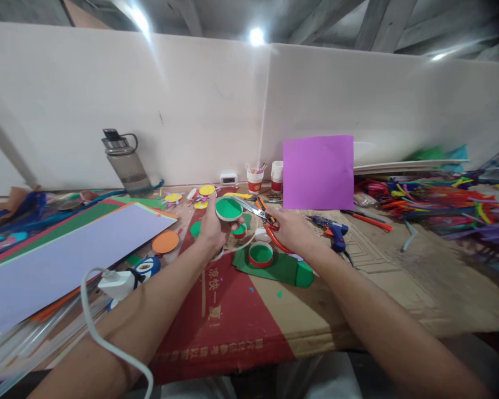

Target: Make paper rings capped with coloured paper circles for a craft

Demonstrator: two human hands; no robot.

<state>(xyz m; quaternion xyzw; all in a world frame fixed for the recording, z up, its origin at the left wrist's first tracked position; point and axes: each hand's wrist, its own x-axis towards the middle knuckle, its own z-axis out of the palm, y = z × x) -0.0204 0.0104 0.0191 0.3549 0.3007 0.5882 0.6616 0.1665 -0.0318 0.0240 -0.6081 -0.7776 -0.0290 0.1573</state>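
Observation:
My left hand (213, 226) is closed round a short white-rimmed cup piece (228, 209) with a green inside, tilted towards me. In my right hand (296, 228) is a pair of scissors (253, 208) with orange-red handles; the blades point left and reach the rim of the cup piece. Whether they are cutting it, I cannot tell. Below the hands, a red cup ring with a green inside (260, 254) rests on dark green paper (280, 269). Another green-and-red ring (239, 230) shows just beyond my left fingers. A rounded green paper piece (304, 275) lies beside the sheet.
A blue glue gun (336, 233) lies right of my right hand. Purple paper (318, 173) stands against the wall near stacked paper cups (276, 176). Large coloured sheets (79, 249), a water bottle (127, 163) and a white cable (108, 339) are on the left; pipe cleaners (449, 199) crowd the right.

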